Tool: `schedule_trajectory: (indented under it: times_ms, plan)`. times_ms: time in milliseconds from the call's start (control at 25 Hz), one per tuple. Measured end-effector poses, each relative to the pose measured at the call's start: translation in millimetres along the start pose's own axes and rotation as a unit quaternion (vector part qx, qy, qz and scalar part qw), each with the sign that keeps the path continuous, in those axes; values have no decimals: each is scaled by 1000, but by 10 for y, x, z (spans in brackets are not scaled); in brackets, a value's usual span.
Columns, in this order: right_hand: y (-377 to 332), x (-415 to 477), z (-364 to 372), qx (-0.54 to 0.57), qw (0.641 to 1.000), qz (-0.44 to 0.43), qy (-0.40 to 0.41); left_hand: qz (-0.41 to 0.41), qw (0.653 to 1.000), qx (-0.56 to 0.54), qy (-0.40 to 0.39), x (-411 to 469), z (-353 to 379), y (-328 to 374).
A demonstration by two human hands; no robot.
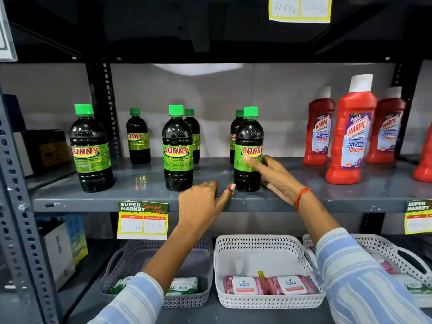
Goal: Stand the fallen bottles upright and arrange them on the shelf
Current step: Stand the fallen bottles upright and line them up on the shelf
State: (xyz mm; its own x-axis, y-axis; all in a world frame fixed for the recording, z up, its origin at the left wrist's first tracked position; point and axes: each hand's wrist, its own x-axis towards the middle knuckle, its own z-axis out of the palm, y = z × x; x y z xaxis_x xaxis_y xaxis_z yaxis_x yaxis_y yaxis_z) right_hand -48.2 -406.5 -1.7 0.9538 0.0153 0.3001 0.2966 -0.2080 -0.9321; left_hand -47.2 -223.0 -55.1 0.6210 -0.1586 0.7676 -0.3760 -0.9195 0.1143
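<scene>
The right hand (268, 176) grips the upright near-right bottle (249, 136) on the shelf (81, 203); the left hand (201, 204), curled and empty, rests beside its base.

Six dark, green-capped Sunny bottles (178, 148), all upright, three front, three behind, on grey shelf (131, 194)

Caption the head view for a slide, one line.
Right hand holds an upright Sunny bottle at the shelf front, left hand beside its base.
</scene>
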Motion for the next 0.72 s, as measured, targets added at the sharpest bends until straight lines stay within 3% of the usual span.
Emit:
schedule_trajectory:
  times_ms: [80, 160, 240, 520, 720]
  plan:
    - [9, 32, -53, 52, 998, 41, 10, -37, 991, -123, -23, 137, -70, 91]
    - [-2, 48, -43, 74, 995, 65, 18, -74, 954, -279, -81, 304, -133, 189]
    - [-25, 29, -13, 77, 994, 69, 23, -85, 925, -348, -124, 413, -117, 270]
    - [31, 4, -153, 60, 997, 48, 14, -79, 906, -389, -150, 567, 79, 321]
    - [50, 13, -179, 44, 998, 45, 7, -74, 910, -384, -140, 558, 78, 333]
